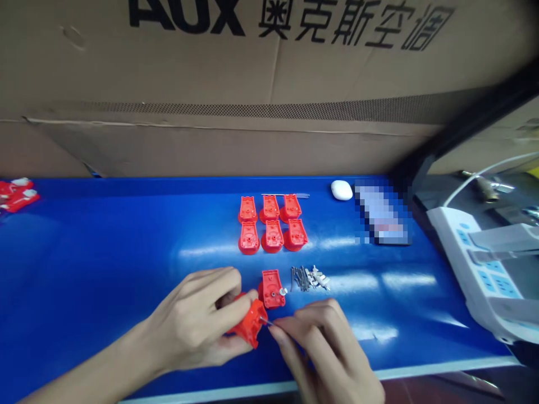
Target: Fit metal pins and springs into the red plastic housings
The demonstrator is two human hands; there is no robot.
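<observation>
My left hand [197, 320] is closed around a red plastic part [251, 322], tilted with its open side to the right. Between the thumb and finger of my right hand [324, 350] is a thin metal pin [266, 321], its far end at the red part. Just behind them lies another red part [273, 289] with a small white piece [283, 292] at its right edge. Dark screws or pins [300, 278] and small pale metal pieces [316, 278] are piled to the right of it.
Several red housings [273, 235] stand in two rows on the blue table [105, 269], a thin rod [301, 196] behind them. At the back right are a white case [341, 190] and a phone [383, 216]. A white power strip [484, 269] is at the right; red-and-white pieces [19, 194] lie far left.
</observation>
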